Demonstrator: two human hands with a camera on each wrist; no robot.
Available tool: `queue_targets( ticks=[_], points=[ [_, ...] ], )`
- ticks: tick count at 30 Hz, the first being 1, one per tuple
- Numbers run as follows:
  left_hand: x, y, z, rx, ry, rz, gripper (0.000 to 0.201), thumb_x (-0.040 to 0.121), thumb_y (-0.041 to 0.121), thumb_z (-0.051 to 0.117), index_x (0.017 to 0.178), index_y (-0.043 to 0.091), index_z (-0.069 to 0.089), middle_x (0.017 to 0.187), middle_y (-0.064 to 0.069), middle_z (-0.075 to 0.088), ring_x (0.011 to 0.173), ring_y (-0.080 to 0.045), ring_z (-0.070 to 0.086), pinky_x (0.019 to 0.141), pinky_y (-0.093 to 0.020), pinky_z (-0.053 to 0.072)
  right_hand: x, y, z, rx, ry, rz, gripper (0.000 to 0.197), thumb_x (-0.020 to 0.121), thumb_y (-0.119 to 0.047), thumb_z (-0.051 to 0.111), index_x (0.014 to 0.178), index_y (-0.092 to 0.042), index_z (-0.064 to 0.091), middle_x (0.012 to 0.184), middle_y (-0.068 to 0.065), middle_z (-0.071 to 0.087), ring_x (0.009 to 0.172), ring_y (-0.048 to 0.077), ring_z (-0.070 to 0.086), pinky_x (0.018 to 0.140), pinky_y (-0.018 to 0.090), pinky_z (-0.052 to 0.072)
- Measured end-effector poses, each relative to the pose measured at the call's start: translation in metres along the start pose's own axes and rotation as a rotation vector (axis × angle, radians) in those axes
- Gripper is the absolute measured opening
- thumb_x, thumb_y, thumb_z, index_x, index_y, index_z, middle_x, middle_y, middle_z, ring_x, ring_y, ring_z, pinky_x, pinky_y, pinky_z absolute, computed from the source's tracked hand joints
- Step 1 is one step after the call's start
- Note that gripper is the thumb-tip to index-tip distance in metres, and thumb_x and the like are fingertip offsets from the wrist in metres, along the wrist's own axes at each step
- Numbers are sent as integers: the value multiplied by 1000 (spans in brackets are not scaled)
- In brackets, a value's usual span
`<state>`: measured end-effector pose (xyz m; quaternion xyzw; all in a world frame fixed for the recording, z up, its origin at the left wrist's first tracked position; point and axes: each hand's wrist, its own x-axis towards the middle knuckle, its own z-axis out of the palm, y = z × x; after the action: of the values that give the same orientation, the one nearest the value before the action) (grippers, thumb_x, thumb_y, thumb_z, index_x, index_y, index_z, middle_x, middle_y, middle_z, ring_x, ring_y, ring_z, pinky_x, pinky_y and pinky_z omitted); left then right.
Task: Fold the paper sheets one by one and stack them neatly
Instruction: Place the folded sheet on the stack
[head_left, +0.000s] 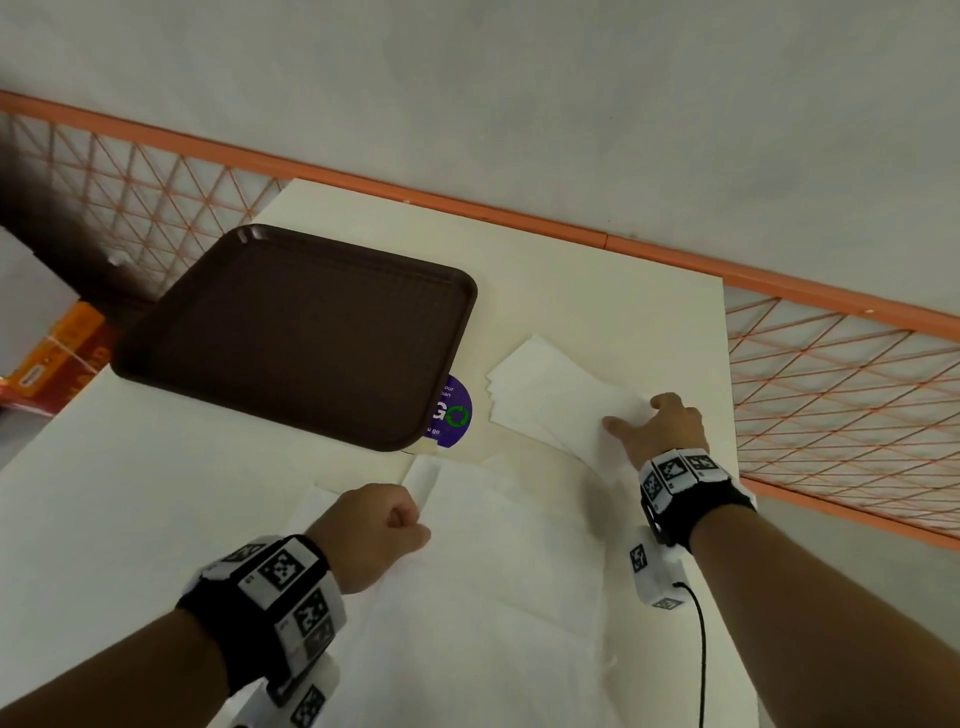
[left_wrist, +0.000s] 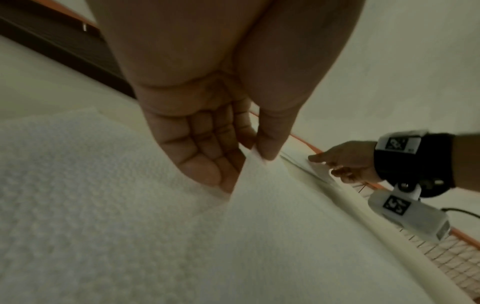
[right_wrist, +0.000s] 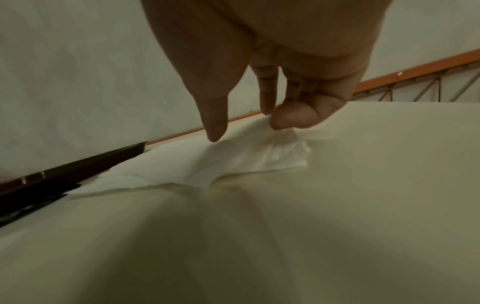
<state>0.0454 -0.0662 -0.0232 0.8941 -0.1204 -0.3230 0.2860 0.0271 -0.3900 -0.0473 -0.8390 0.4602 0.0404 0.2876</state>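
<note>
Head view, left hand (head_left: 376, 525) pinching unfolded sheet (head_left: 498, 561) (corner lifted), right hand (head_left: 662, 428) fingertips on folded stack (head_left: 550, 400).

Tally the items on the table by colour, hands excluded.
White: 2, folded stack and flat sheet
Brown: 1, tray
Purple: 1, sticker
Total: 4

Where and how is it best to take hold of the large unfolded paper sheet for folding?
Probably at its far corner, where the left hand already pinches the unfolded sheet between thumb and fingers. That corner is lifted off the table; the rest lies flat, so come from above.
</note>
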Motion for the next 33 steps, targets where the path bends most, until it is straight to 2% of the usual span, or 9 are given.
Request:
queue_targets(
  ticks=[4,7,10,13,18,22,24,28,33],
  points=[
    [-4,2,-7,-102,63,65,13,92,28,60,82,20,54,68,-5,61,61,-12,50,62,-30,46,-12,7,-7,-5,26,3,86,76,-48,74,143,-14,33,145,11,30,119,40,52,96,47,48],
    [-9,8,-14,-148,131,131,10,95,28,55,86,23,52,65,1,57,57,-10,45,59,-26,41,-29,12,-16,51,43,-17,76,81,-44,71,142,-14,38,145,11,37,120,36,52,99,46,47],
    [-15,20,-24,-161,197,217,8,97,27,51,89,26,50,73,5,60,63,-8,50,60,-22,41,-61,19,-21,58,-41,-78,49,88,-47,61,121,-10,59,119,10,65,111,30,59,92,36,46],
    [-18,35,-35,-177,215,302,9,98,26,51,89,23,50,70,5,57,59,-5,46,59,-19,40,-99,27,-14,126,-141,-127,51,93,-54,48,89,-6,67,88,7,71,87,30,65,84,39,52],
    [-24,56,-57,-226,188,434,12,97,24,52,86,22,49,55,13,49,48,-2,39,52,-16,37,-157,30,-4,635,-330,9,39,95,-53,42,116,-23,56,92,7,65,92,24,67,84,46,56],
    [-26,62,-73,-325,159,416,10,97,23,53,93,14,55,68,-5,61,57,-7,51,59,-26,44,-177,23,-7,1000,-385,30,37,93,-36,59,128,-30,51,103,8,66,96,24,66,87,44,56],
    [-27,57,-77,-357,165,381,11,97,23,53,95,13,57,78,-9,66,65,-8,59,66,-28,50,-182,17,-13,1100,-347,-23,37,91,-19,63,125,-29,54,96,4,69,90,23,65,87,44,55],
    [-24,42,-83,-487,182,240,9,96,29,54,101,24,60,99,-3,69,93,-21,67,89,-47,54,-189,9,-28,1057,-227,-164,38,87,-4,66,117,-27,60,78,3,69,85,19,67,84,39,53],
    [-33,40,-93,-655,113,248,26,93,34,58,118,42,55,101,-1,70,93,-19,68,86,-44,56,-194,0,-42,990,-175,-298,28,83,0,70,102,-20,69,74,15,59,73,20,59,74,29,48]
  ],
)
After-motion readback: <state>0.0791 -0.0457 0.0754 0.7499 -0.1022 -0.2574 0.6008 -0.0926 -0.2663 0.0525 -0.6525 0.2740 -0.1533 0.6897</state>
